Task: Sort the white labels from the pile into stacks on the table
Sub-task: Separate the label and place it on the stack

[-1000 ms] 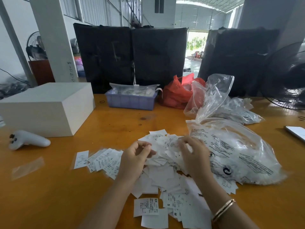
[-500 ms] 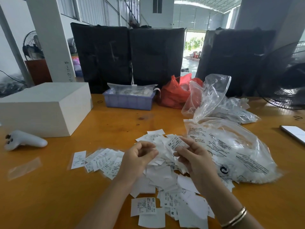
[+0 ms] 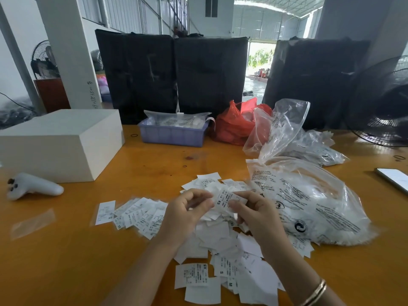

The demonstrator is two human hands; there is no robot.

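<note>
A single white label (image 3: pixel 227 200) printed "XS" is held up between the two hands, just above the loose pile of labels (image 3: pixel 223 237) in the middle of the orange surface (image 3: pixel 66 261). The right hand (image 3: pixel 257 214) has it pinched between thumb and fingertips at its right end; that grip is closed tight on the paper. The left hand (image 3: pixel 187 214) sits just beside the label's left edge with its fingers curled inward (whether it actually touches or holds the label, or anything else, cannot be told from this angle). A gold bangle (image 3: pixel 314 293) rings the right wrist.

To the left of the pile, touching its edge, lies a fanned row of sorted labels (image 3: pixel 136 215), slightly blurred. Nearer the person, a few more labels marked XS, S and M lie face up (image 3: pixel 192 276).

Just right of the pile, and partly over it, rests a large clear plastic bag (image 3: pixel 309 199) with black print; more crumpled clear bags (image 3: pixel 309 144) stand behind it, near a red plastic bag (image 3: pixel 234 124). A purple tray (image 3: pixel 172 135) sits at the far middle, a white box (image 3: pixel 61 144) at far left, with a white controller (image 3: pixel 33 188) in front of it. A phone (image 3: pixel 395 178) lies at the right edge, and a black fan (image 3: pixel 384 102) stands beyond.
</note>
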